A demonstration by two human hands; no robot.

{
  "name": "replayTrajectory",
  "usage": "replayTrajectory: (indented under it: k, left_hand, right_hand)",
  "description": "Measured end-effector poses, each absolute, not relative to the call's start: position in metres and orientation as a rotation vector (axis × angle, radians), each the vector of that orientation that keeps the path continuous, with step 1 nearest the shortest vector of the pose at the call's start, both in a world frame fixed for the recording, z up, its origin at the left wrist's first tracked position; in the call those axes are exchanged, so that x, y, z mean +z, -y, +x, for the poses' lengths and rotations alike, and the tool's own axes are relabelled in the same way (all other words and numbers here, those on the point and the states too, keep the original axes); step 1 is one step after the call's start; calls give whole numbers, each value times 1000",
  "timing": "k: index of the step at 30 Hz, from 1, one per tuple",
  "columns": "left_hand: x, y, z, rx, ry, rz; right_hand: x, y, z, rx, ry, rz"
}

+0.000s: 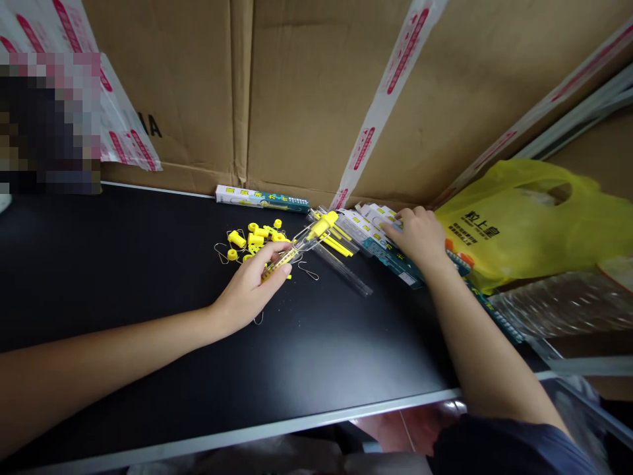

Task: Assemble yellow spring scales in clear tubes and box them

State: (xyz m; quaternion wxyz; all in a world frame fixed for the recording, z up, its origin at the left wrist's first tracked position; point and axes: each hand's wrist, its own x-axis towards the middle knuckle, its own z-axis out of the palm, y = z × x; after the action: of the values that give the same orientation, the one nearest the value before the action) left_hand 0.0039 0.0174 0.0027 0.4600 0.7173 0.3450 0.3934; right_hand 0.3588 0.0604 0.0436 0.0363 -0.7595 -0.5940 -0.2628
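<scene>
My left hand is closed around a tubular spring scale, a clear tube with a yellow cap and wire hook, tilted up to the right. Beneath and beyond it lie loose yellow plastic caps and bent wire hooks. Clear tubes and thin yellow strips are just right of the scale's cap. At the right, my right hand has its fingers bent over a white-and-teal small box in a pile of similar boxes; its fingertips are partly hidden.
One more printed box lies along the back of the black table. Large taped cardboard stands behind. A yellow plastic bag and clear stacked plastic crowd the right side. A pixelated patch covers the upper left.
</scene>
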Motion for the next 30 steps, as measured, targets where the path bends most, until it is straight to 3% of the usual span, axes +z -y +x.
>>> replayTrajectory:
  k: [30]
  left_hand:
    - [0, -16, 2, 1075, -838, 1787]
  right_hand:
    - [48, -56, 331, -845, 1964, -2286]
